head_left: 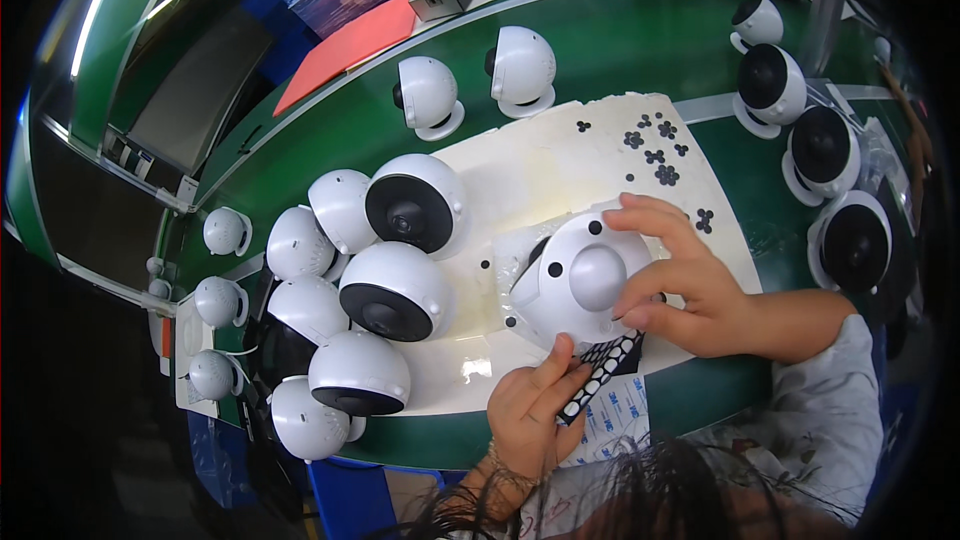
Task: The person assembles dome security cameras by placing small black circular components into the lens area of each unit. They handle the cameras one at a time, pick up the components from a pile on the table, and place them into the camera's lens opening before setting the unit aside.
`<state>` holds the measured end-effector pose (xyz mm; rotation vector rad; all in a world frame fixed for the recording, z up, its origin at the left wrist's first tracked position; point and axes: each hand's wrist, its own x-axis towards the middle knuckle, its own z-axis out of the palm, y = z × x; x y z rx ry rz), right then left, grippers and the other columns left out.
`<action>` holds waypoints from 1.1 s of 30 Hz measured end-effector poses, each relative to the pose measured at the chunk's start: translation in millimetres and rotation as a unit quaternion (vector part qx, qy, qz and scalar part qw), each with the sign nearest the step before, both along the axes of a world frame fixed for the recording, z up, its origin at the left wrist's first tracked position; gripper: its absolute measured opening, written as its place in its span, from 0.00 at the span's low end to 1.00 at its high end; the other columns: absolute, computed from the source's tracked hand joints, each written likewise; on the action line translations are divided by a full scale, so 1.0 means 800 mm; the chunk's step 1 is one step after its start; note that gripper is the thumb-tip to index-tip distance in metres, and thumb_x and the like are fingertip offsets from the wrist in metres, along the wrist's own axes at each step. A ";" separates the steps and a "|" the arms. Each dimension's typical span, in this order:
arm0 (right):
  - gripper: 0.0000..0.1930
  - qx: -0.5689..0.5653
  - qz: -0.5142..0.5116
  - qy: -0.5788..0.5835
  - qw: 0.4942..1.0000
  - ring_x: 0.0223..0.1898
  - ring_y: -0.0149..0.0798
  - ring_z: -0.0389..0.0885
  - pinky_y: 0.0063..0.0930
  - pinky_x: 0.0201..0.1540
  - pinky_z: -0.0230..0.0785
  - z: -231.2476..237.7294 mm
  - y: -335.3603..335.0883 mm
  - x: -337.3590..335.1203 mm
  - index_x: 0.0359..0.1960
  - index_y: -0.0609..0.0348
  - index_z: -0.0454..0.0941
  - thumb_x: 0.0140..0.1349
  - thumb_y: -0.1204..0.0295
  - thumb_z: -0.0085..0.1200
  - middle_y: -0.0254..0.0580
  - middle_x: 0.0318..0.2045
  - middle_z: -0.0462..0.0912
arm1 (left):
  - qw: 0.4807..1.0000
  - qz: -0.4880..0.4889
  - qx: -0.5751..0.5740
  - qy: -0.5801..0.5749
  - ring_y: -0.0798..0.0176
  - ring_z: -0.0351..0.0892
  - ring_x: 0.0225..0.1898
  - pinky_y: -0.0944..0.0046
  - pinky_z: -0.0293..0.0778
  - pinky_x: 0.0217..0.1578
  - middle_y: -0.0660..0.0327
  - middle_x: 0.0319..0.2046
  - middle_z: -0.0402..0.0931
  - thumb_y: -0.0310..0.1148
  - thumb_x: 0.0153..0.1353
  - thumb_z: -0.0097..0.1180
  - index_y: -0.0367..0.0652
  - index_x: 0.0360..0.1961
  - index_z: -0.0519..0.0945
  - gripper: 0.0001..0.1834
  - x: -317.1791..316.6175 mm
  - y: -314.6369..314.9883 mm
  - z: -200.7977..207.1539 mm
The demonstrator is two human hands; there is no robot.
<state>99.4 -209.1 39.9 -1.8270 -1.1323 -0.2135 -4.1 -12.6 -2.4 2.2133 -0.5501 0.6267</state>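
A white round security camera (pixel 562 300) lies tipped over on a cream board (pixel 480 155), with its round base turned up. Black round pads (pixel 555 269) show on the base. My right hand (pixel 690 290) is over the base's right side; its thumb and a finger pinch together, and what they may hold is too small to make out. Another fingertip of that hand touches the base's far rim. Close to the camera's near side, my left hand (pixel 540 400) grips a strip of black round pads (pixel 600 375). Part of the strip is hidden behind the fingers.
Several white cameras (pixel 415 205) stand grouped to the left, and more (pixel 765 77) line the right side. Two others (pixel 525 65) stand at the back. Black pad scraps (pixel 655 157) lie on the board. A printed backing sheet (pixel 615 420) is near my left hand.
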 end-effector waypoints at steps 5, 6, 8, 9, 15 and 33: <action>0.05 -0.014 0.011 0.042 0.999 0.61 0.56 0.48 0.45 0.59 0.42 -0.006 0.009 -0.003 0.27 0.53 0.76 0.53 0.68 0.53 0.47 0.57 0.60 | 1.000 0.008 -0.003 -0.010 0.57 0.75 0.28 0.64 0.71 0.30 0.52 0.52 0.67 0.22 0.29 0.55 0.36 0.34 0.78 0.22 0.001 -0.002 -0.002; 0.05 -0.017 0.013 0.043 0.999 0.61 0.56 0.48 0.46 0.59 0.42 -0.007 0.008 -0.003 0.27 0.53 0.76 0.53 0.68 0.53 0.47 0.56 0.60 | 1.000 0.008 -0.004 -0.011 0.57 0.75 0.28 0.64 0.71 0.30 0.51 0.52 0.67 0.22 0.30 0.55 0.36 0.34 0.78 0.21 0.001 -0.002 -0.002; 0.05 -0.023 0.018 0.046 0.999 0.61 0.56 0.48 0.46 0.59 0.41 -0.007 0.009 -0.003 0.27 0.53 0.76 0.54 0.67 0.53 0.47 0.56 0.60 | 1.000 0.010 -0.007 -0.012 0.57 0.75 0.28 0.64 0.71 0.29 0.51 0.52 0.67 0.22 0.30 0.55 0.36 0.34 0.78 0.21 0.000 -0.002 -0.003; 0.05 -0.025 0.020 0.046 0.998 0.61 0.56 0.48 0.46 0.59 0.41 -0.007 0.009 -0.003 0.27 0.53 0.76 0.54 0.67 0.53 0.47 0.56 0.61 | 1.000 0.009 -0.008 -0.014 0.57 0.75 0.28 0.64 0.71 0.30 0.51 0.52 0.67 0.22 0.30 0.55 0.36 0.34 0.78 0.21 0.000 -0.002 -0.003; 0.05 -0.038 0.012 0.014 0.999 0.61 0.54 0.49 0.46 0.57 0.41 -0.009 0.007 -0.004 0.28 0.52 0.77 0.54 0.66 0.53 0.45 0.55 0.62 | 1.000 0.008 -0.014 -0.016 0.57 0.76 0.29 0.64 0.70 0.30 0.50 0.52 0.67 0.23 0.32 0.57 0.35 0.33 0.78 0.20 0.001 -0.003 -0.001; 0.12 0.006 -0.009 -0.289 0.957 0.53 0.41 0.62 0.39 0.50 0.46 -0.008 0.004 -0.021 0.36 0.45 0.78 0.47 0.63 0.56 0.31 0.49 0.72 | 0.999 0.037 -0.021 -0.027 0.58 0.77 0.29 0.65 0.71 0.30 0.51 0.50 0.69 0.23 0.32 0.58 0.37 0.28 0.78 0.15 0.003 -0.011 0.001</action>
